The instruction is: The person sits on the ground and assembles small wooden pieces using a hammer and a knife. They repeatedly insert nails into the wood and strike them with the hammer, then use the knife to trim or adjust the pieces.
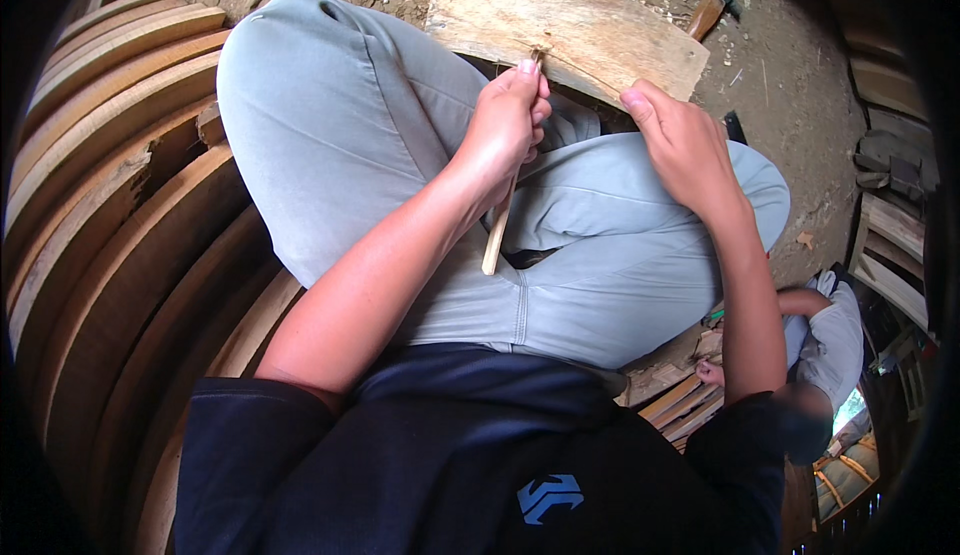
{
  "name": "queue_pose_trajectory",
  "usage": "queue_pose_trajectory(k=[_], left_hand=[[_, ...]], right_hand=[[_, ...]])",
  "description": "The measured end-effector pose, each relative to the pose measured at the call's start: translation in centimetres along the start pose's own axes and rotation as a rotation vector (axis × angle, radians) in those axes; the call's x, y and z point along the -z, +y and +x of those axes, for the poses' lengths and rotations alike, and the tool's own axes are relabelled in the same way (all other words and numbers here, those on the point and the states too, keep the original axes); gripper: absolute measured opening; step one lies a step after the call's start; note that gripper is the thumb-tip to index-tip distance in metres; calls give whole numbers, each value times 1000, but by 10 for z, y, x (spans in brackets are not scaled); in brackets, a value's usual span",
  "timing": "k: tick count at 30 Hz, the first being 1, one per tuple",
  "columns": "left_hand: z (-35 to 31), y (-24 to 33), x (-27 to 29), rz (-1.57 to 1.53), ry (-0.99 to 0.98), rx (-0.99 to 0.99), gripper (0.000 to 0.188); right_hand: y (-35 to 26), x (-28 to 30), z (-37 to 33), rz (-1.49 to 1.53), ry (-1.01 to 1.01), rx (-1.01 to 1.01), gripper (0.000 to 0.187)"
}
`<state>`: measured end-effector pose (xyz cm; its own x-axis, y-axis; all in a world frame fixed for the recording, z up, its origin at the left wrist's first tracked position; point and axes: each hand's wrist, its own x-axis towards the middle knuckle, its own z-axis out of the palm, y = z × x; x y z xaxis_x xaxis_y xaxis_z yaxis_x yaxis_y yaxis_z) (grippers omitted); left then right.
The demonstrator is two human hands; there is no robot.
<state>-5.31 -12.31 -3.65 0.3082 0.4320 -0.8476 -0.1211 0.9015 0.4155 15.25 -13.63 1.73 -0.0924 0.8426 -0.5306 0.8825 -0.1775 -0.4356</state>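
My left hand [503, 120] is closed round a thin wooden stick [495, 240], whose pale lower end slants down over my lap. Just above my thumb the stick's top end looks dark, with tan fibres about it. From there a thin light strand [588, 71] runs to the right. My right hand [686, 147] pinches the strand's other end between thumb and forefinger, above my right knee. Both hands are level with the near edge of a worn wooden board [560, 10], which lies beyond my crossed legs.
Long curved wooden planks [120, 55] are stacked on my left. A hammer [708, 15] with a wooden handle rests by the board's right end on the dirt floor [800, 95]. Another person [835, 340] sits at the right, near wooden strips [680, 405].
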Motion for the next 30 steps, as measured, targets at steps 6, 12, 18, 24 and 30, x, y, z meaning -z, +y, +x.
queue_pose_trajectory(k=[6, 12, 18, 24, 30], left_hand=[[-2, 2, -1, -1, 16, 26, 31], [-5, 8, -3, 1, 39, 43, 27], [-4, 11, -2, -4, 35, 83, 25], [-6, 14, -2, -19, 45, 98, 24], [-5, 14, -3, -16, 44, 92, 25]], right_hand=[[-6, -1, 2, -125, 12, 0, 40], [-25, 16, 1, -255, 7, -29, 40], [-20, 20, 9, -252, -20, -11, 40], [-22, 19, 13, -265, -50, -5, 40], [-27, 11, 15, -262, -16, 7, 39]])
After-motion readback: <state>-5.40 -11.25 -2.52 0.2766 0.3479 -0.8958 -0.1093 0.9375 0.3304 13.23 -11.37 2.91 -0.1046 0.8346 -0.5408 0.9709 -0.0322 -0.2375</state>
